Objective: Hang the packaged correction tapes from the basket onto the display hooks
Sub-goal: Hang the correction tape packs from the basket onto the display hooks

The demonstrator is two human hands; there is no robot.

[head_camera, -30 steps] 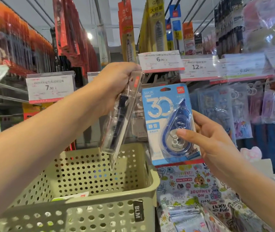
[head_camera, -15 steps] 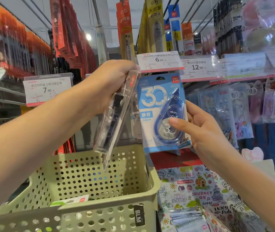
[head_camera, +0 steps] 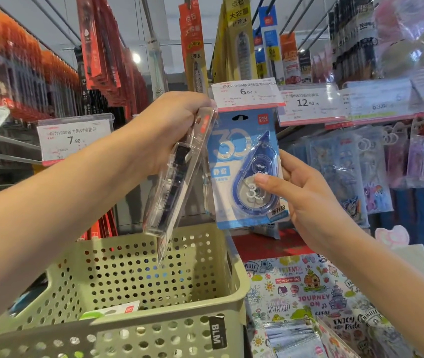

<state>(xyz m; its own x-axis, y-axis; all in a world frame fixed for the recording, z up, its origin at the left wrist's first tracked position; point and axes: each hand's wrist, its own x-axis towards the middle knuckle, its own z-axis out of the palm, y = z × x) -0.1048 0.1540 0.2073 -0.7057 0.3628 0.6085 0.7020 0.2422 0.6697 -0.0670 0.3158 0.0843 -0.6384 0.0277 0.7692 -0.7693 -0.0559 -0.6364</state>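
My right hand [head_camera: 306,200] grips a blue packaged correction tape [head_camera: 234,166] marked "30", thumb on its blister, fingers behind. The card's top, with its hang hole, sits just under the 6.00 price tag [head_camera: 244,94] at the hook's tip. My left hand [head_camera: 172,127] grips the top of a clear-packed correction tape [head_camera: 172,182], seen edge-on and hanging tilted over the green perforated basket [head_camera: 154,329]. Another package [head_camera: 112,311] lies in the basket bottom. The hook itself is hidden behind the tag.
Red and orange hanging packs [head_camera: 102,47] fill the hooks at upper left, with a 7.90 tag [head_camera: 74,140] below. A 12.90 tag [head_camera: 306,102] and plastic-bagged goods [head_camera: 347,171] hang at right. Printed notebooks [head_camera: 304,306] lie below right.
My right hand has raised the blue package up to just under the 6.00 tag. My left hand stays about where it was with the clear pack.
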